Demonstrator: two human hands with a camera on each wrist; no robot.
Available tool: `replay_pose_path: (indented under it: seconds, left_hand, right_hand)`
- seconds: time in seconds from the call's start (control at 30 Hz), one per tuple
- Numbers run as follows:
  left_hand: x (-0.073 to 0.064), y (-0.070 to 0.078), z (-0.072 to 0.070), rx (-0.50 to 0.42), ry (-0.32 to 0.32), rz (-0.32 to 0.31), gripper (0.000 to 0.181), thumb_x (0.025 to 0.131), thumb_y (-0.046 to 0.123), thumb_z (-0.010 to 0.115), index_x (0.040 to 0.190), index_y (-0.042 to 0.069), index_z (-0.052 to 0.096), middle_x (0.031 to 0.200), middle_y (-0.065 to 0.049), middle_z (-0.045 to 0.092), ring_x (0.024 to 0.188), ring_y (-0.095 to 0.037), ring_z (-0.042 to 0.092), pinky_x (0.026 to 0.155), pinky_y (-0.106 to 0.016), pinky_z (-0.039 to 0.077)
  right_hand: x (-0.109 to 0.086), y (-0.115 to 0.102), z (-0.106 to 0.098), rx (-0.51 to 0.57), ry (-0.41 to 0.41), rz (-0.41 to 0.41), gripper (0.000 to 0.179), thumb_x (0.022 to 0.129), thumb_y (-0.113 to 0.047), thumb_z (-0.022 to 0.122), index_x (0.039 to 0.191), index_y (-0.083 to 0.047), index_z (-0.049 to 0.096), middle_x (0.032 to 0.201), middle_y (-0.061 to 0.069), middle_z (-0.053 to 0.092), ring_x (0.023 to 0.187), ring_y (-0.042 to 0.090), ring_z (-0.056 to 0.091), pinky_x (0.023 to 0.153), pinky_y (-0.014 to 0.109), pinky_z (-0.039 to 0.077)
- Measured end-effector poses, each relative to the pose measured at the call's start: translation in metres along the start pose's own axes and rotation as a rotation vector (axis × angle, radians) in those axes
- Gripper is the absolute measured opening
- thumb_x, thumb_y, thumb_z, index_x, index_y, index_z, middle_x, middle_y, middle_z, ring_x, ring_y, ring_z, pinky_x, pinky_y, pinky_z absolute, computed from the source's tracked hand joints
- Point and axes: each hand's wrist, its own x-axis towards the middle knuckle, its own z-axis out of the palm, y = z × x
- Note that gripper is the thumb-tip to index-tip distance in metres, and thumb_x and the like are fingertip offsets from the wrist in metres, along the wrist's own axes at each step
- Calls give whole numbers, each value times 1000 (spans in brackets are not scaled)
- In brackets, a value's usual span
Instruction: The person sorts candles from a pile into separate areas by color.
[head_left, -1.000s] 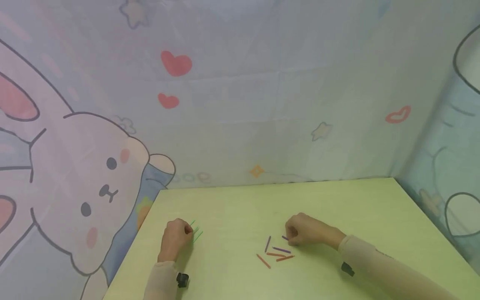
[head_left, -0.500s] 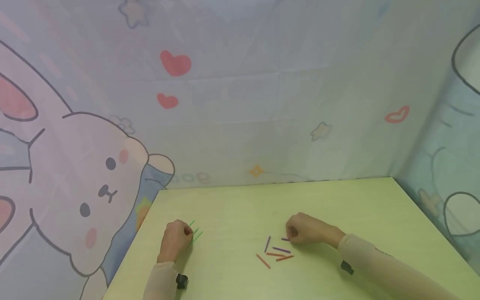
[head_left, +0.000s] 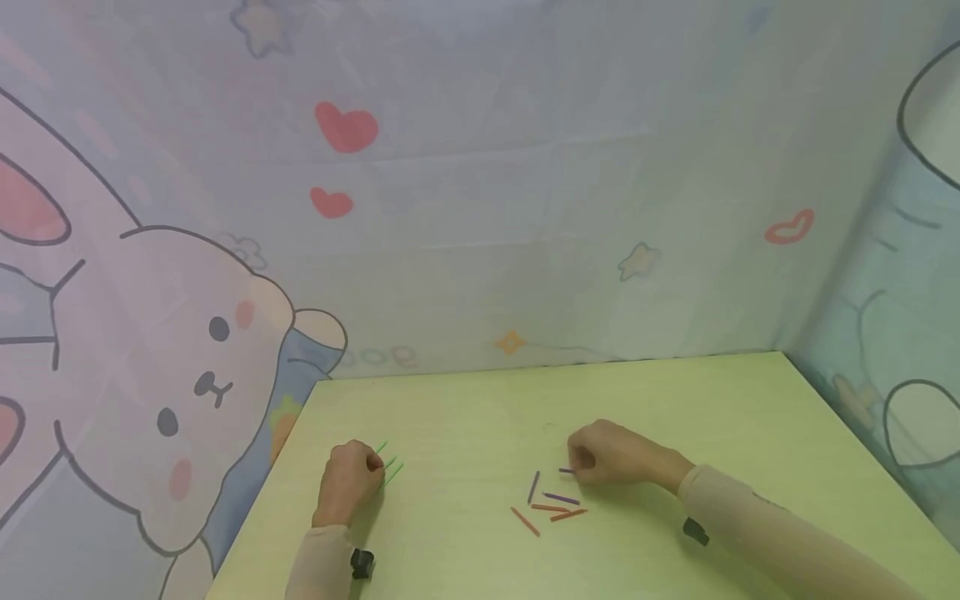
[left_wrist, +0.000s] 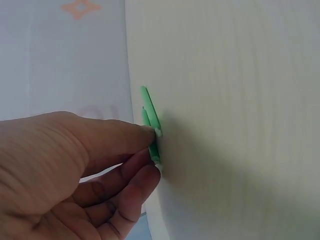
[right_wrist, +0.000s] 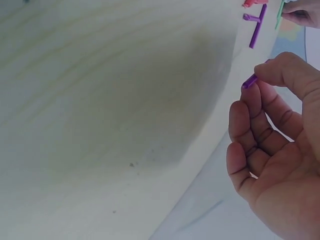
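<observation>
My left hand (head_left: 351, 477) is at the table's left side, beside several thin green sticks (head_left: 394, 473). In the left wrist view, its thumb and fingertips pinch one green stick (left_wrist: 153, 150) close over the table, and another green stick (left_wrist: 150, 105) shows behind it. On the right, my right hand (head_left: 603, 452) pinches a short purple stick (right_wrist: 250, 81) between thumb and forefinger, its end poking out to the left. Two more purple sticks, one steeply slanted (head_left: 534, 487) and one flatter (head_left: 561, 498), lie just left of that hand.
Three orange sticks lie below the purple ones: a slanted stick (head_left: 525, 522), a flat stick (head_left: 551, 507) and a stick (head_left: 568, 515) close to it. The pale yellow-green table (head_left: 450, 542) ends at a cartoon-printed cloth backdrop (head_left: 480, 208).
My right hand has shifted slightly up and away with the purple stick, whose visible end now lies more level. My left hand keeps its place at the green sticks.
</observation>
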Motion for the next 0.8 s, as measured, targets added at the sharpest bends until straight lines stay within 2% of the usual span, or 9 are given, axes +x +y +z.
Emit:
replay_pose_path:
  seconds: [0.2, 0.33, 0.43, 0.57, 0.7, 0.8]
  left_hand:
    - [-3, 3, -3, 15, 15, 7, 8, 90, -3, 77, 96, -4, 84, 96, -19, 80, 84, -34, 78, 75, -51, 66]
    - [-3, 8, -4, 18, 41, 41, 7, 91, -3, 80, 97, -4, 84, 95, -17, 80, 86, -34, 78, 76, -50, 67]
    - [-6, 16, -2, -10, 51, 92, 6, 91, -4, 83, 97, -3, 84, 91, -14, 80, 83, -28, 77, 75, -45, 67]
    - [-10, 36, 9, -69, 18, 232, 7, 92, -4, 85, 98, 0, 84, 90, -7, 80, 80, -17, 72, 72, -33, 64]
    - [-18, 62, 23, -137, -75, 386, 8, 94, -1, 86, 100, 2, 85, 95, -4, 80, 82, -12, 70, 72, -24, 60]
    - [-25, 85, 31, -179, -133, 469, 6, 96, 0, 85, 102, 2, 85, 97, -5, 80, 83, -11, 72, 74, -24, 61]
  right_hand:
    - [4, -3, -8, -13, 18, 4, 23, 88, -1, 80, 83, -20, 68, 79, -14, 59, 74, 1, 51, 69, 23, 50]
    - [7, -5, -14, -6, 24, 15, 21, 89, -2, 80, 86, -20, 69, 81, -13, 60, 76, 3, 51, 70, 24, 50]
    - [12, -6, -16, -4, 36, 10, 21, 92, -4, 80, 87, -21, 69, 83, -12, 62, 79, 5, 52, 71, 26, 51]
    - [17, -3, -18, 1, 47, 19, 22, 93, -5, 80, 89, -22, 69, 87, -11, 63, 83, 7, 55, 76, 27, 53]
    - [25, 0, -17, 1, 61, 4, 22, 93, -5, 80, 89, -23, 68, 88, -11, 64, 85, 8, 57, 78, 28, 55]
    - [33, 2, -17, -9, 76, -22, 21, 94, -4, 79, 90, -22, 68, 89, -12, 65, 86, 8, 60, 80, 28, 57]
